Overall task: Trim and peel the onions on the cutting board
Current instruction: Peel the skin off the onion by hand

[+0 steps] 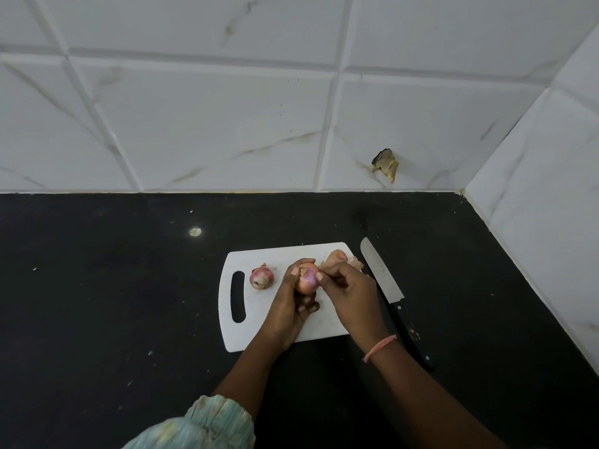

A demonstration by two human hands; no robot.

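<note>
Above the middle of the white cutting board [256, 332], the left hand [288, 306] cups an onion [306, 281], its grip curled around the bulb. The right hand [348, 291] has its grip pinched at the onion's right side, apparently on a flap of skin. To peel well, the person should likely hold the bulb steady and pull the dry skin along its curve, turning it between pulls. A second onion [261, 278] lies on the board to the left, untouched and unpeeled. A heap of peels [337, 257] sits at the board's far right corner. The knife [384, 283] lies on the black table [113, 286] just off the board's right edge, close to the right wrist; free room lies left.
</note>
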